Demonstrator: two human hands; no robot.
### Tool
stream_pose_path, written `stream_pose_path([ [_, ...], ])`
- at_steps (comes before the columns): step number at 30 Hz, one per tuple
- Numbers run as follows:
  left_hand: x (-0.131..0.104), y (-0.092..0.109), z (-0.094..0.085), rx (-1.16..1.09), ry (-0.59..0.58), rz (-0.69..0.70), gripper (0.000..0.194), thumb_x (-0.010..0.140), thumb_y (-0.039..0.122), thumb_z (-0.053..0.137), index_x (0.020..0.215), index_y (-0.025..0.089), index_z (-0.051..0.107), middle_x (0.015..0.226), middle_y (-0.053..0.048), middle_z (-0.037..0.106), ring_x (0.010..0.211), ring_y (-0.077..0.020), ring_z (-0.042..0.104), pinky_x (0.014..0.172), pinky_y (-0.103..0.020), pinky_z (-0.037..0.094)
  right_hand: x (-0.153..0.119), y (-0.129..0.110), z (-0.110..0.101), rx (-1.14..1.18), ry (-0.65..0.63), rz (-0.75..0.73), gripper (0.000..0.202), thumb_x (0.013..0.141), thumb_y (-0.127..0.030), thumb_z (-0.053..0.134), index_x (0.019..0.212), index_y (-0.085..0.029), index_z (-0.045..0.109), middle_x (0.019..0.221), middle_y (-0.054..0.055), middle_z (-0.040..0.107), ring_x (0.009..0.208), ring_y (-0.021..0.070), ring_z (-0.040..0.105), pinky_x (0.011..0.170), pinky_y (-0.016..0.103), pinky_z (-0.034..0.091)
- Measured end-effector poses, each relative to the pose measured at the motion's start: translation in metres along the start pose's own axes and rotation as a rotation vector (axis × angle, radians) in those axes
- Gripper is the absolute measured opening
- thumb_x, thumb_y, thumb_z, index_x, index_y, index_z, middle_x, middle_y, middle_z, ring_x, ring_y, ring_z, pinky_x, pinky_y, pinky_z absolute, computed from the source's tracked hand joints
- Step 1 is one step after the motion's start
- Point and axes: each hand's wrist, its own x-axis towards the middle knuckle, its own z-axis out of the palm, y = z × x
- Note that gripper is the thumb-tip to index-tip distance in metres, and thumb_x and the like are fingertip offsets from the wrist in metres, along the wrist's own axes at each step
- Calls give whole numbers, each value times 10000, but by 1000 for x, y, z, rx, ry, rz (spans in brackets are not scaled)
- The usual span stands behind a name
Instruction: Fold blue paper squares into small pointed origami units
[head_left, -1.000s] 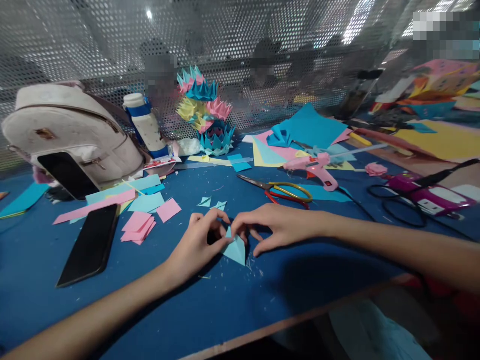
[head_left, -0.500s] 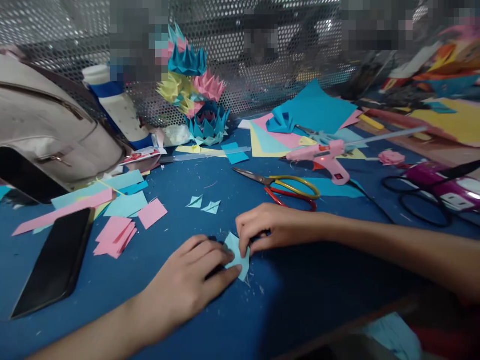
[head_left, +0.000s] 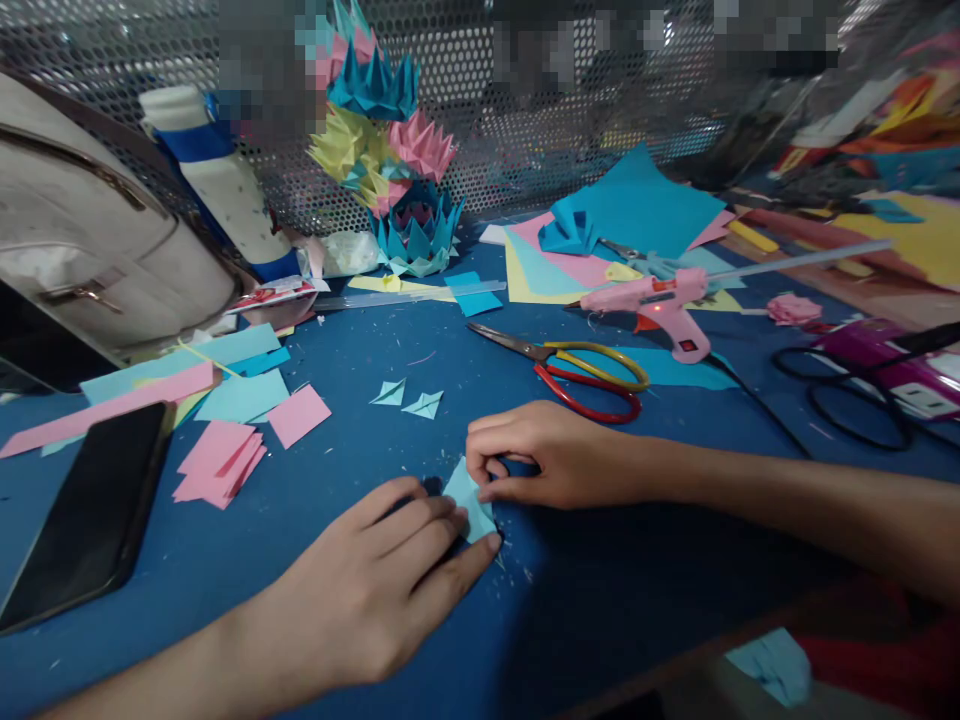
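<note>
A small light blue paper [head_left: 466, 492] lies on the blue table, partly folded, between my two hands. My left hand [head_left: 382, 575] presses its fingertips on the paper's left and lower edges. On the upper right side, my right hand [head_left: 551, 455] pinches the paper's edge between thumb and curled fingers. Beyond my hands lie two small folded light blue pieces [head_left: 388, 392] [head_left: 424, 404]. Scissors [head_left: 559, 362] with red and yellow handles rest behind my right hand.
Pink squares [head_left: 221, 462] and a black phone [head_left: 94, 510] lie at left, near a bag and bottle [head_left: 229, 195]. A pink glue gun [head_left: 664, 305], paper sheets and a black cable are at right. Paper flowers [head_left: 416, 230] stand at the back.
My left thumb has moved to the paper's lower right corner. My right fingers have shifted slightly on the paper, and their thumb now lies along its edge. The view has shifted slightly.
</note>
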Motion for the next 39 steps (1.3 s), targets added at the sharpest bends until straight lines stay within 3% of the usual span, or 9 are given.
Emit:
stream_pose_path([
  [7,2,3,3,53,3,-26,426,1079,117,259,1295,100,626,1032,-78,718,969,-226,628,941,-425,438,-3,-10,10,-152,57,31,97,911,-226,534,828,-180,550,794,-11,535,672,110,465,601,249,262],
  [11,1,4,3,61,-5,-30,414,1081,124,270,1282,109,632,1032,-70,716,969,-224,621,972,-425,412,-3,-10,15,-194,100,48,175,962,-277,476,828,-180,532,824,1,558,692,116,475,610,260,252],
  [39,4,2,1,39,43,-37,385,1071,119,309,1182,115,678,956,-71,724,905,-209,631,919,-412,478,-3,-11,29,-427,135,88,182,986,-283,428,871,-187,531,854,14,581,695,139,460,620,290,259],
])
